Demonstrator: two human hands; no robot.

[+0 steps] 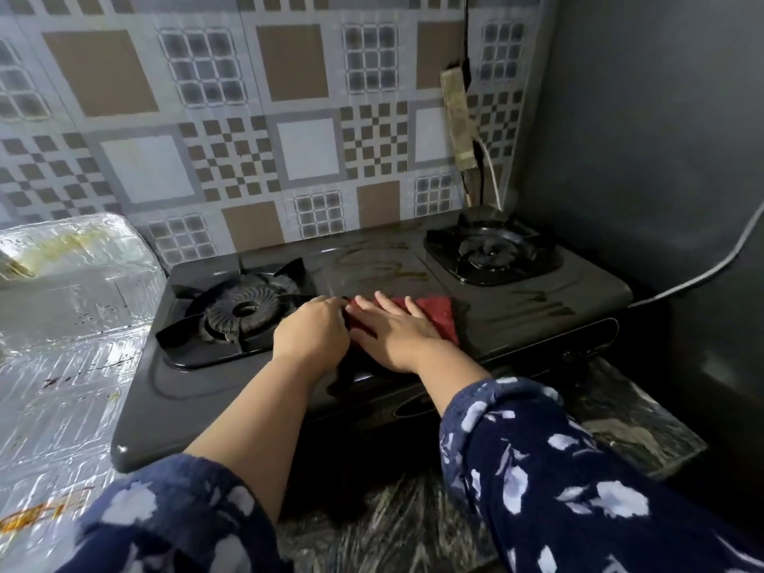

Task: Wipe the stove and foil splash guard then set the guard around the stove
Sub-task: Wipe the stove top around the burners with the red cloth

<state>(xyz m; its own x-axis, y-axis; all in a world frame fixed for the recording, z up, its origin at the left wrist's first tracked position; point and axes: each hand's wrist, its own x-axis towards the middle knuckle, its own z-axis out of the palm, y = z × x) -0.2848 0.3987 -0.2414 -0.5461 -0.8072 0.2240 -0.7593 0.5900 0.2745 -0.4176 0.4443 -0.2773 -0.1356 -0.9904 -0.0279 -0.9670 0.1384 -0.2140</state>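
A black two-burner gas stove (516,308) stands on the counter, with wet wipe streaks across its top. A red cloth (438,314) lies flat on the stove's middle, between the left burner (244,312) and the right burner (490,250). My right hand (397,332) presses flat on the cloth with its fingers spread. My left hand (312,332) pinches the cloth's left edge beside the left burner. The foil splash guard (70,324) lies crumpled and stained on the counter to the left of the stove, apart from both hands.
A patterned tile wall (289,138) rises behind the stove and a dark wall (641,159) closes the right side. A power strip (457,117) with cables hangs at the back right corner. A grey hose (703,275) runs along the right. Dark stone counter (620,415) shows in front.
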